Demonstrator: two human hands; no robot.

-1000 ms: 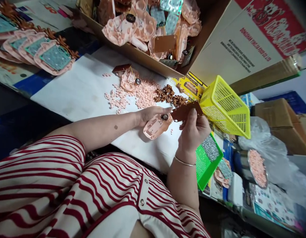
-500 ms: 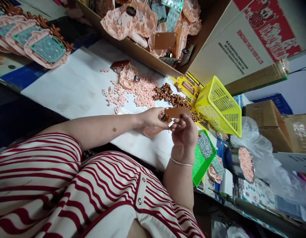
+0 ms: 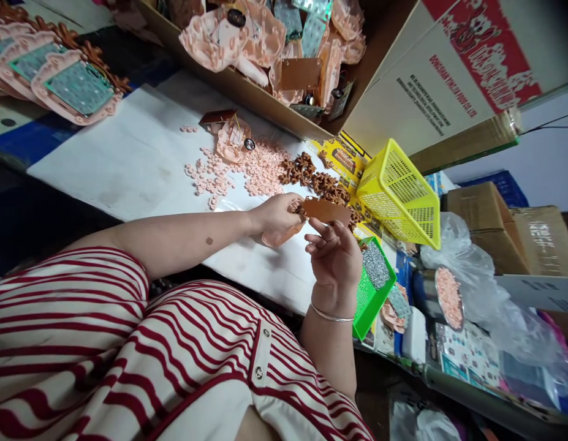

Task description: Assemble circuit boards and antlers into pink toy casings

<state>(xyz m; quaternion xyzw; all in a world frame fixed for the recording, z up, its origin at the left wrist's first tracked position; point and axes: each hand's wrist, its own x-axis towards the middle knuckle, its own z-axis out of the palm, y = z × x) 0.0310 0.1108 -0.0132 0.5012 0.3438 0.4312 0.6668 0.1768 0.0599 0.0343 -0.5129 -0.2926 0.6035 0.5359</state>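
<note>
Clasping the pink shell (image 3: 279, 236) in the left hand (image 3: 277, 213), half-curling the fingers of the right hand (image 3: 336, 254) at the brown board (image 3: 327, 210), unclear whether gripping, perhaps risking a drop through loose support.

The left hand (image 3: 278, 212) holds a pink shell (image 3: 280, 236) (brown board (image 3: 327, 210) by the right hand (image 3: 335, 252)).

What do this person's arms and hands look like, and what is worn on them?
The left hand and right hand are ungloved. A slim silver-coloured bangle circles the right wrist. The left sleeve has dark red and off-white stripes; a small round mark shows below it.
</note>
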